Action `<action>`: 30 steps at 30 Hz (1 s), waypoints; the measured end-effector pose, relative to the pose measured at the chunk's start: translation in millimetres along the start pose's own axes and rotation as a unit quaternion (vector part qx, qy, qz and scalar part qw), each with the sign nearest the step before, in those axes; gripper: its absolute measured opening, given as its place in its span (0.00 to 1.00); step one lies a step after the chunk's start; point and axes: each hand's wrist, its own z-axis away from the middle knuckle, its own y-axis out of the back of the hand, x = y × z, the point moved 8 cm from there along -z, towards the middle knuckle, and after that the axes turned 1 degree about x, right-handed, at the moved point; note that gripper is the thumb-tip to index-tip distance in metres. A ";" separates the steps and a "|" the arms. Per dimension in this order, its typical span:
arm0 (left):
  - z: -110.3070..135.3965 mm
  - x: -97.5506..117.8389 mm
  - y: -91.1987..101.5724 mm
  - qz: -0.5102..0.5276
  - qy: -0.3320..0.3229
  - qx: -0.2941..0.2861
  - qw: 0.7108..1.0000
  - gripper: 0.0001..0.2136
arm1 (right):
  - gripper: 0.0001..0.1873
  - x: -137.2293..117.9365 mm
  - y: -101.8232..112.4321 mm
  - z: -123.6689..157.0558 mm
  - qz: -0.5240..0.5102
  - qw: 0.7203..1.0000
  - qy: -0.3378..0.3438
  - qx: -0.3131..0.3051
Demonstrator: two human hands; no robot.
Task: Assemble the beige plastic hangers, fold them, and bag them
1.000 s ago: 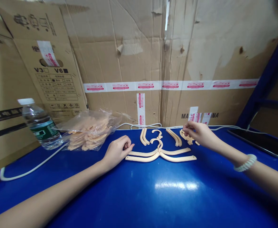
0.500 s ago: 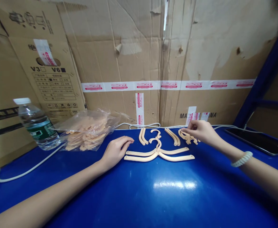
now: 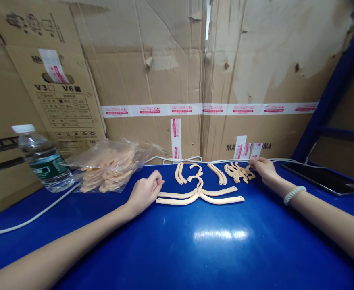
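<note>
My left hand (image 3: 145, 190) rests on the blue table with its fingers curled in, beside the left ends of the cream plastic hanger arms (image 3: 177, 199). Nothing shows in it. These curved arms lie in two pairs, meeting at a hanger hook (image 3: 199, 182) in the middle. Farther back are a separate hook (image 3: 198, 167), a left bundle of arms (image 3: 180, 174) and a right bundle of arms (image 3: 217, 174). At the right edge of a loose pile of small hooks (image 3: 237, 172), my right hand (image 3: 264, 170) has its fingertips together; whatever they hold is hidden.
A clear bag of cream plastic parts (image 3: 110, 167) lies at left, next to a water bottle (image 3: 45, 161). A black phone or tablet (image 3: 319, 179) lies at right. White cable (image 3: 32, 219) runs along the table (image 3: 177, 249). Cardboard (image 3: 153, 80) stands behind.
My right hand has moved right, from over the pile of small hooks to its right edge, uncovering the pile. My left hand's fingers have curled in. The view has shifted slightly.
</note>
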 end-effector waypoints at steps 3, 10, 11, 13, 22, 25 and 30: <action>-0.3 1.8 -2.9 -0.002 -0.010 -0.022 1.000 0.05 | 0.13 8.2 -7.4 -2.5 -0.031 0.999 -0.022 -0.020; 0.1 2.4 -3.3 -0.020 -0.003 -0.043 0.999 0.08 | 0.12 12.5 -20.6 0.1 -0.070 0.995 -0.049 -0.049; 0.2 2.4 -3.1 -0.022 -0.001 -0.045 0.999 0.08 | 0.12 12.0 -20.7 0.5 -0.072 0.995 -0.049 -0.048; 0.1 2.6 -2.6 -0.027 0.004 -0.048 0.998 0.09 | 0.12 11.0 -20.7 1.2 -0.075 0.995 -0.047 -0.047; 0.1 -0.7 1.5 -0.044 0.025 -0.036 0.998 0.11 | 0.12 0.7 -24.0 5.0 -0.079 0.996 0.005 -0.045; -1.7 -2.3 4.9 -0.039 0.026 -0.024 0.999 0.14 | 0.10 -12.6 -13.7 8.3 -0.062 0.997 0.049 -0.013; -13.8 4.0 9.2 -0.005 -0.006 -0.028 1.000 0.22 | 0.09 -67.7 -5.7 29.6 -0.034 0.980 0.194 -0.030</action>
